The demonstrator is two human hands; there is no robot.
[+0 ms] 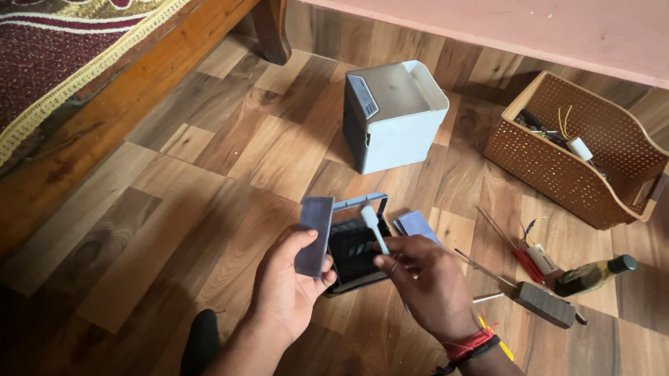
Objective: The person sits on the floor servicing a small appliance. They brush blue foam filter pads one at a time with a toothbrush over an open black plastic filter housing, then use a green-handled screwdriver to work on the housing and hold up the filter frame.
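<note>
My left hand (287,277) holds a thin grey-blue rectangular pad (314,235) upright by its lower edge. My right hand (424,280) grips a small white stick-like tool (373,227), its rounded tip pointing up and left towards the pad. Between and just beyond both hands, a dark open frame with a slotted black inside (354,251) lies on the wood-pattern floor. Another grey-blue pad (417,224) lies flat behind my right hand. A red and black band circles my right wrist.
A white and grey box-shaped casing (394,116) stands further back. A brown perforated basket (579,150) with wires and small parts sits at right. Screwdrivers (512,250), a grey block (546,304) and a dark bottle (594,274) lie right of my hand. A wooden bed (98,100) runs along the left.
</note>
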